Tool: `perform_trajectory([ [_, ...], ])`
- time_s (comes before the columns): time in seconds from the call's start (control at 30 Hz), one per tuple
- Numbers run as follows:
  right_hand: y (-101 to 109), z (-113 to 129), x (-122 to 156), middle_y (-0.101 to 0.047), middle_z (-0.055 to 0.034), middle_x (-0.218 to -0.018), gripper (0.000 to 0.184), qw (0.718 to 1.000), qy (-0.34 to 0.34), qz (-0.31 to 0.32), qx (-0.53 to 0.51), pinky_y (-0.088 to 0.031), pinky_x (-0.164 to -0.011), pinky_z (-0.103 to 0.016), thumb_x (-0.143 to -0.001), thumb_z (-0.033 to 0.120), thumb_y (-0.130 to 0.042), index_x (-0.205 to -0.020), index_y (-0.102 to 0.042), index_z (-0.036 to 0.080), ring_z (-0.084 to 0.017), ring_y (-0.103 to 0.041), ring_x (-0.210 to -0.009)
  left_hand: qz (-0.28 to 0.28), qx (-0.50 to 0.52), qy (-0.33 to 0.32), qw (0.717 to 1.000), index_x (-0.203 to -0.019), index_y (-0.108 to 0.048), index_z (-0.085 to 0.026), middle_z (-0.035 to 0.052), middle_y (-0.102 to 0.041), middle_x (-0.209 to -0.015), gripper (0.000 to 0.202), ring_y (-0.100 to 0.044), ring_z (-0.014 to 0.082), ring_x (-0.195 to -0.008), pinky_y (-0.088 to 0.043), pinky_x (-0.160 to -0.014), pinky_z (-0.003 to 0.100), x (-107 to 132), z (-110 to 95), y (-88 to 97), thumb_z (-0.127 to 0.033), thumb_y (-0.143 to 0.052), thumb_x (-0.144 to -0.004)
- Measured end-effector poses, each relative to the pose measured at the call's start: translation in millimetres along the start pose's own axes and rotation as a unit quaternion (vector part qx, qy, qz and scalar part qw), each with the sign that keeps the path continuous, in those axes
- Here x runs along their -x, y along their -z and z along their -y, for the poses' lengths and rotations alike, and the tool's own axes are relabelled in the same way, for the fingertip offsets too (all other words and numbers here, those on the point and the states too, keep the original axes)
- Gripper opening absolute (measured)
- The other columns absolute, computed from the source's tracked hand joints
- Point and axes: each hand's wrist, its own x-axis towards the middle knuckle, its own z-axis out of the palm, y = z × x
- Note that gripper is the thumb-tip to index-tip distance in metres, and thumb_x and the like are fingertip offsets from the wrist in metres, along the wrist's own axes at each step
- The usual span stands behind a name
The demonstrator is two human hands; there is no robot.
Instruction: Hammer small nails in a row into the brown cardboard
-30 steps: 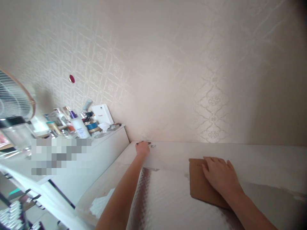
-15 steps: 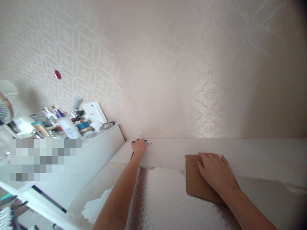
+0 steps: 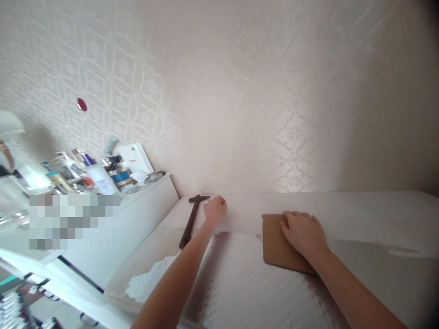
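My left hand point(image 3: 215, 209) hovers over the far part of a white surface point(image 3: 360, 214), its fingers curled and blurred. Just left of it a dark hammer point(image 3: 191, 219) lies on the surface, head toward the wall, not touched. My right hand point(image 3: 301, 233) lies flat with its fingers stretched out on a brown cardboard piece point(image 3: 274, 246). A shiny patterned sheet point(image 3: 240, 283) covers the near part of the surface under both forearms.
A patterned cream wall point(image 3: 240, 91) rises behind the surface. At the left stands a white cabinet point(image 3: 144, 205) crowded with several cosmetic bottles and jars point(image 3: 99, 171). Part of a fan point(image 3: 8, 141) shows at the far left edge.
My left hand has let go of the hammer near the wall and drawn right, so the hammer now lies in plain view. My right hand stays flat on the cardboard.
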Motion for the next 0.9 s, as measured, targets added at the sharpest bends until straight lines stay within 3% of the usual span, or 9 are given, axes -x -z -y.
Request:
perform_trajectory([
  [0.17,2.8,-2.0,0.1,-0.065,-0.0149,-0.102,0.028,1.0,-0.004,0.003,-0.001,-0.036,-0.087,-0.042,-0.087,0.026,-0.041,-0.099,-0.064,0.014,-0.027,-0.058,-0.096,0.032,0.108,-0.082,0.99,-0.094,-0.066,-0.025,-0.0019,-0.069,-0.098,0.022,-0.062,0.0157,-0.091,-0.044,-0.085,0.029,39.4,-46.8,-11.2,-0.024,-0.048,-0.082],
  [0.27,3.3,-3.0,-0.2,-0.065,-0.0156,-0.102,0.03,1.0,-0.008,0.003,-0.004,-0.036,-0.087,-0.042,-0.087,0.026,-0.041,-0.102,-0.064,0.014,-0.027,-0.057,-0.097,0.066,0.118,-0.135,0.982,-0.093,-0.067,-0.025,-0.0017,-0.07,-0.095,0.023,-0.061,0.0159,-0.09,-0.044,-0.085,0.03,55.1,-63.1,-17.9,-0.023,-0.048,-0.082],
  [0.4,2.3,-3.2,-0.5,-0.065,-0.0153,-0.102,0.031,1.0,-0.009,0.007,-0.008,-0.036,-0.087,-0.042,-0.087,0.026,-0.041,-0.105,-0.063,0.014,-0.028,-0.057,-0.098,0.064,0.097,-0.22,0.969,-0.091,-0.068,-0.023,0.0012,-0.068,-0.095,0.024,-0.059,0.0174,-0.092,-0.044,-0.087,0.031,62.4,-64.2,-24.5,-0.021,-0.045,-0.083],
  [0.53,-0.3,-3.7,-0.8,-0.065,-0.015,-0.103,0.031,1.0,-0.006,0.006,-0.013,-0.037,-0.088,-0.041,-0.087,0.026,-0.04,-0.105,-0.063,0.014,-0.027,-0.057,-0.098,0.07,0.093,-0.25,0.961,-0.093,-0.067,-0.023,0.0026,-0.066,-0.097,0.025,-0.058,0.0168,-0.093,-0.043,-0.088,0.03,63.9,-58.6,-26.0,-0.021,-0.043,-0.084],
  [0.73,0.2,-4.5,-1.0,-0.064,-0.0147,-0.106,0.032,1.0,-0.004,-0.003,-0.015,-0.035,-0.091,-0.041,-0.086,0.026,-0.041,-0.106,-0.063,0.014,-0.026,-0.056,-0.099,0.048,0.095,-0.227,0.968,-0.101,-0.064,-0.023,0.0026,-0.063,-0.106,0.024,-0.056,0.0167,-0.1,-0.041,-0.091,0.029,66.8,-57.6,-14.2,-0.025,-0.046,-0.086],
  [0.9,3.3,-4.2,-0.5,-0.063,-0.0136,-0.11,0.034,1.0,-0.007,-0.007,-0.018,-0.036,-0.092,-0.041,-0.087,0.026,-0.04,-0.109,-0.062,0.014,-0.026,-0.055,-0.102,-0.019,0.032,-0.109,0.993,-0.11,-0.059,-0.021,0.0057,-0.061,-0.112,0.029,-0.055,0.0192,-0.103,-0.04,-0.092,0.032,53.3,-34.3,10.1,-0.027,-0.042,-0.087],
])
